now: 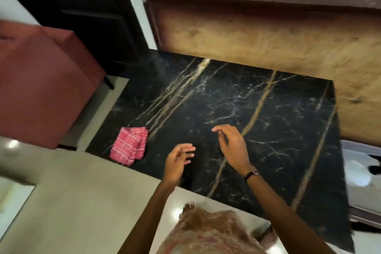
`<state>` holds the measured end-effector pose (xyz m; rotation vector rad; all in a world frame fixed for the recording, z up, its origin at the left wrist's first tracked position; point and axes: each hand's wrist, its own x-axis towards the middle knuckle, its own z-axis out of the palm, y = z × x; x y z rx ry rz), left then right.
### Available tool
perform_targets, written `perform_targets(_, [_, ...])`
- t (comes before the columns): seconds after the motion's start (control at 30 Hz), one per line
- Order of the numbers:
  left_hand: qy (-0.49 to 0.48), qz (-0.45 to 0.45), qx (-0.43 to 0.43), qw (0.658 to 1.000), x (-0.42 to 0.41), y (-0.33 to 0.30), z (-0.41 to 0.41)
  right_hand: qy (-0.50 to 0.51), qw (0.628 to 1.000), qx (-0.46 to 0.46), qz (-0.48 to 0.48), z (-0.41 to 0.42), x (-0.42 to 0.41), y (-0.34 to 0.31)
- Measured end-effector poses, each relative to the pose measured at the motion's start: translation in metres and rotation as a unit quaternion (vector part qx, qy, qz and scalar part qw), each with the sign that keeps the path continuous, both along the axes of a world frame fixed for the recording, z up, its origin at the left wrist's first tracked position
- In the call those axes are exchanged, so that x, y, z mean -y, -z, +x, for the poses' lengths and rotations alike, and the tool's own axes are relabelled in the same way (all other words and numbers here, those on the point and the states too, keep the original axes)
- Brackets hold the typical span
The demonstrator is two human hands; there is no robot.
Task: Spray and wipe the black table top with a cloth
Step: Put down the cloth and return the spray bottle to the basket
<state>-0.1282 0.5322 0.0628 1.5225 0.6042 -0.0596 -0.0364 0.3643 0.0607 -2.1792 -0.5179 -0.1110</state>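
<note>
The black table top (278, 130) with gold and white veins fills the middle of the head view. A folded pink checked cloth (129, 145) lies near its front left corner. My left hand (177, 161) hovers over the front edge, right of the cloth, fingers apart and holding nothing. My right hand (233, 144) is raised over the middle of the table, fingers spread and empty, with a dark watch (251, 175) on the wrist. No spray bottle is in view.
A red upholstered chair (41, 80) stands left of the table. A wooden panel (268, 41) backs the table against the wall, beside a dark door (82, 6). Glossy light floor (72, 202) lies in front. White bedding (358, 167) shows at the right.
</note>
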Motion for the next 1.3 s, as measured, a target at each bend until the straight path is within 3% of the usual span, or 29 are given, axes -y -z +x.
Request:
perform_targets(0.17, [-0.141,0.023,-0.005,0.990,-0.105,0.006,-0.026,-0.069,0.994,-0.078,0.022,-0.009,-0.102,0.000])
perform_targets(0.33, [-0.209,0.141,-0.016,0.968,-0.172,0.014,-0.029,-0.139,0.975,-0.170,-0.012,-0.020,-0.182,0.009])
perform_targets(0.57, [-0.124,0.215,-0.067,0.966,-0.201,0.032,-0.006,-0.110,0.957,-0.248,-0.102,-0.017,-0.269,0.033])
perform_targets(0.77, [-0.102,0.230,-0.073,0.965,-0.203,0.049,-0.005,-0.112,0.940,-0.234,-0.223,-0.014,-0.294,0.049])
perform_targets(0.87, [-0.101,0.229,-0.062,0.966,-0.204,0.052,-0.007,-0.114,0.944,-0.226,-0.213,-0.012,-0.298,0.046])
perform_targets(1.07, [-0.151,0.229,-0.045,0.960,-0.211,0.048,-0.012,-0.217,0.919,-0.272,-0.183,0.010,-0.297,0.037])
perform_targets(1.3, [-0.144,0.266,-0.060,0.951,-0.228,0.050,-0.010,-0.197,0.932,-0.252,-0.170,0.040,-0.307,0.035])
